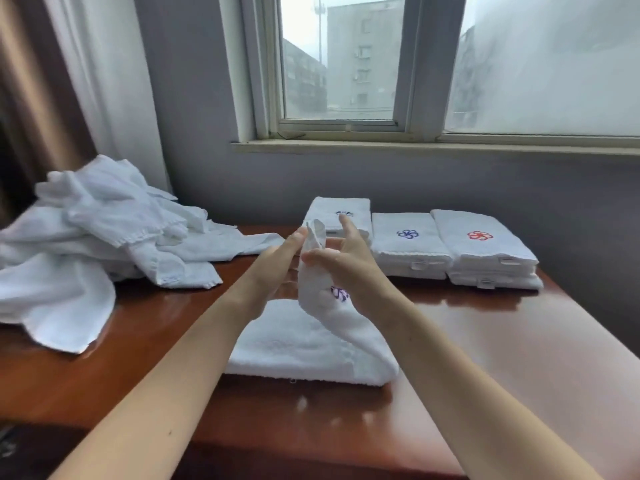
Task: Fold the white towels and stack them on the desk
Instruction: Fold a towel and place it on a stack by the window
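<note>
A partly folded white towel (pixel 304 344) with a purple flower mark lies in the middle of the brown desk (pixel 502 358). One corner of it is lifted upright between my hands. My left hand (pixel 277 268) touches the raised corner with nearly straight fingers. My right hand (pixel 341 261) pinches the cloth between thumb and fingers, forefinger pointing up. Behind stand three stacks of folded towels: a left stack (pixel 337 211), a middle stack with a blue mark (pixel 408 247) and a right stack with a red mark (pixel 485 251).
A heap of unfolded white towels (pixel 90 244) covers the desk's left side and hangs over its left edge. A grey wall and a window sill (pixel 415 147) run behind the desk. A curtain (pixel 86 81) hangs at the left.
</note>
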`<state>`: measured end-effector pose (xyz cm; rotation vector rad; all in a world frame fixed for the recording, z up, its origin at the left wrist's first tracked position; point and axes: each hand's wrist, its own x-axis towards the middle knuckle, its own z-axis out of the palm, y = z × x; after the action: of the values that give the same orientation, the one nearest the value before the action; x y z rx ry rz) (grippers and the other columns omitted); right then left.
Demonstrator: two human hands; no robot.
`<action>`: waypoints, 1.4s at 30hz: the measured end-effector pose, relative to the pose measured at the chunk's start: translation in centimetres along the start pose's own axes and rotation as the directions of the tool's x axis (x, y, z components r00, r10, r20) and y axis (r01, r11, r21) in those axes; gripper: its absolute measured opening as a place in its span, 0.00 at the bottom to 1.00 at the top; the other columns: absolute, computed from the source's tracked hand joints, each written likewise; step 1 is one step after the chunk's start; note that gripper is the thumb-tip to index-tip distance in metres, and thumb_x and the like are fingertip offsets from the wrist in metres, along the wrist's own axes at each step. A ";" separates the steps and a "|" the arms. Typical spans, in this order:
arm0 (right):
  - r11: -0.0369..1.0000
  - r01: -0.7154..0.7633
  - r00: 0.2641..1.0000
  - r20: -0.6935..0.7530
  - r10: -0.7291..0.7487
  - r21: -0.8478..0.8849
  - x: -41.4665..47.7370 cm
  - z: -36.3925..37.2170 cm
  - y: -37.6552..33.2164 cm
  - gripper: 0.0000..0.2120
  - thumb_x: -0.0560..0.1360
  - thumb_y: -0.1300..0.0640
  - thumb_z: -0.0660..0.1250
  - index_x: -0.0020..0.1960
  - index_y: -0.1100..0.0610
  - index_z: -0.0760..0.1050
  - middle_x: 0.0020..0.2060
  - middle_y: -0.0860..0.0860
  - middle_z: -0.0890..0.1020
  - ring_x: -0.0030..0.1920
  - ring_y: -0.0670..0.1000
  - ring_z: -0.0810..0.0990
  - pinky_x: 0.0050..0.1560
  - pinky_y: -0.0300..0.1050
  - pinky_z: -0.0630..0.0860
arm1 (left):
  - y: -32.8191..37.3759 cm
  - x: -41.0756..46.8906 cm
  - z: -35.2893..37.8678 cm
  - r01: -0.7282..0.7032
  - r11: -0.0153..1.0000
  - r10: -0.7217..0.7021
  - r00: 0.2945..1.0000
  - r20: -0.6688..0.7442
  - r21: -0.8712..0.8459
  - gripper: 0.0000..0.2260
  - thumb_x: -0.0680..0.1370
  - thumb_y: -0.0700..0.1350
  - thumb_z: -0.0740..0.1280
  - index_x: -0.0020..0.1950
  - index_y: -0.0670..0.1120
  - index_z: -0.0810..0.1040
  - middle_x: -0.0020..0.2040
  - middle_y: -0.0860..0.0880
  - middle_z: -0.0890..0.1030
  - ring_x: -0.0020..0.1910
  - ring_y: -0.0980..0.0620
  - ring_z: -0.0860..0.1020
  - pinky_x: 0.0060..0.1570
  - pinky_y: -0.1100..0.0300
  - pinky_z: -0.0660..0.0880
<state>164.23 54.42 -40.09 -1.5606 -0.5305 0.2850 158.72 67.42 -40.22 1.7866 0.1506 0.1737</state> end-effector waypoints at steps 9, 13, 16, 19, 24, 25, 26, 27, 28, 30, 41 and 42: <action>0.993 -0.066 0.981 0.176 0.082 -0.093 1.5 8.6 3.0 0.36 0.74 0.62 0.68 0.76 0.51 0.55 0.52 0.51 0.77 0.42 0.46 0.82 0.29 0.35 0.76 | -5.1 -1.2 -7.4 0.229 0.973 -0.221 0.959 -0.175 0.022 0.25 0.81 0.64 0.53 0.61 0.52 0.81 0.56 0.48 0.84 0.56 0.50 0.82 0.52 0.55 0.78; 0.980 -0.153 0.970 0.168 0.173 -0.129 1.2 8.9 4.8 0.32 0.80 0.60 0.59 0.80 0.54 0.50 0.56 0.48 0.74 0.41 0.49 0.84 0.35 0.42 0.79 | -7.5 -0.6 -8.6 0.300 0.950 -0.270 0.930 -0.247 0.090 0.29 0.79 0.64 0.58 0.69 0.44 0.75 0.68 0.46 0.76 0.67 0.49 0.73 0.70 0.52 0.67; 0.967 -0.028 0.999 0.017 0.033 -0.254 1.5 7.3 5.3 0.26 0.79 0.64 0.55 0.75 0.53 0.61 0.56 0.48 0.78 0.41 0.48 0.83 0.34 0.43 0.77 | -8.1 -0.1 -9.0 0.275 0.942 -0.217 0.937 -0.274 0.193 0.18 0.76 0.62 0.66 0.48 0.46 0.78 0.48 0.52 0.77 0.48 0.53 0.75 0.47 0.60 0.70; 0.868 0.054 0.997 -0.018 -0.072 -0.493 1.4 5.7 6.0 0.24 0.77 0.64 0.55 0.71 0.49 0.67 0.55 0.44 0.79 0.49 0.47 0.80 0.46 0.46 0.78 | -8.5 0.5 -8.6 0.306 0.874 -0.188 0.929 -0.318 0.377 0.17 0.74 0.57 0.70 0.37 0.48 0.69 0.32 0.49 0.67 0.34 0.50 0.69 0.35 0.57 0.60; 0.705 0.115 0.991 0.035 -0.127 -0.699 0.4 4.7 7.4 0.22 0.78 0.62 0.56 0.69 0.48 0.69 0.58 0.44 0.78 0.56 0.46 0.76 0.55 0.46 0.74 | -8.3 0.9 -7.1 0.369 0.588 -0.027 0.899 -0.438 0.720 0.33 0.74 0.65 0.65 0.66 0.41 0.64 0.57 0.48 0.79 0.58 0.46 0.78 0.45 0.55 0.68; 0.694 0.129 0.990 0.047 -0.136 -0.709 0.3 4.7 7.5 0.22 0.78 0.63 0.56 0.69 0.48 0.69 0.58 0.44 0.78 0.57 0.47 0.76 0.55 0.46 0.74 | -8.2 1.0 -6.8 0.374 0.531 -0.012 0.901 -0.434 0.760 0.31 0.75 0.66 0.64 0.65 0.42 0.65 0.57 0.48 0.80 0.58 0.46 0.78 0.45 0.55 0.69; 0.686 0.138 0.988 0.054 -0.143 -0.714 0.3 4.7 7.5 0.22 0.78 0.63 0.56 0.69 0.48 0.69 0.59 0.44 0.78 0.58 0.47 0.76 0.55 0.46 0.73 | -8.2 1.1 -6.7 0.375 0.470 -0.008 0.907 -0.421 0.799 0.28 0.77 0.65 0.62 0.65 0.44 0.67 0.57 0.48 0.80 0.57 0.46 0.78 0.45 0.56 0.69; 0.680 0.144 0.987 0.058 -0.148 -0.719 0.2 4.7 7.6 0.22 0.78 0.63 0.56 0.70 0.48 0.69 0.59 0.45 0.78 0.58 0.47 0.76 0.55 0.46 0.73 | -8.1 1.2 -6.6 0.363 0.420 0.000 0.917 -0.400 0.832 0.24 0.79 0.63 0.60 0.64 0.45 0.70 0.58 0.47 0.80 0.57 0.46 0.78 0.45 0.56 0.68; 0.675 0.146 0.987 0.059 -0.151 -0.723 0.2 4.6 7.7 0.22 0.78 0.63 0.56 0.70 0.48 0.69 0.59 0.45 0.78 0.59 0.47 0.76 0.55 0.46 0.73 | -8.0 1.2 -6.6 0.345 0.400 0.003 0.926 -0.378 0.849 0.21 0.80 0.59 0.57 0.63 0.45 0.72 0.58 0.47 0.79 0.57 0.45 0.77 0.45 0.56 0.68; 0.668 0.146 0.986 0.054 -0.155 -0.730 0.0 4.2 7.8 0.21 0.79 0.61 0.56 0.70 0.48 0.68 0.60 0.45 0.78 0.60 0.47 0.76 0.53 0.44 0.72 | -8.1 1.3 -7.0 0.332 0.464 -0.016 0.930 -0.367 0.821 0.17 0.82 0.56 0.54 0.60 0.45 0.73 0.59 0.46 0.79 0.56 0.44 0.76 0.46 0.55 0.67; 0.376 0.284 0.958 0.247 -0.144 -0.882 -0.2 2.1 10.6 0.25 0.81 0.40 0.50 0.72 0.52 0.66 0.70 0.50 0.70 0.73 0.49 0.61 0.74 0.45 0.49 | -10.4 0.2 -8.9 0.377 0.397 -0.111 0.925 -0.365 0.836 0.22 0.83 0.59 0.46 0.48 0.48 0.73 0.50 0.48 0.80 0.45 0.49 0.74 0.45 0.54 0.67; 0.375 0.290 0.957 0.256 -0.139 -0.881 -0.2 2.0 10.7 0.26 0.81 0.38 0.50 0.73 0.51 0.64 0.72 0.49 0.68 0.74 0.49 0.59 0.75 0.46 0.47 | -10.6 0.0 -8.8 0.373 0.382 -0.085 0.925 -0.370 0.846 0.22 0.83 0.59 0.45 0.47 0.49 0.72 0.48 0.50 0.79 0.45 0.50 0.74 0.45 0.54 0.67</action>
<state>164.77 56.20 -50.78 -2.5391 -1.1315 -0.1774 156.90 78.16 -48.61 2.8278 0.8490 0.1313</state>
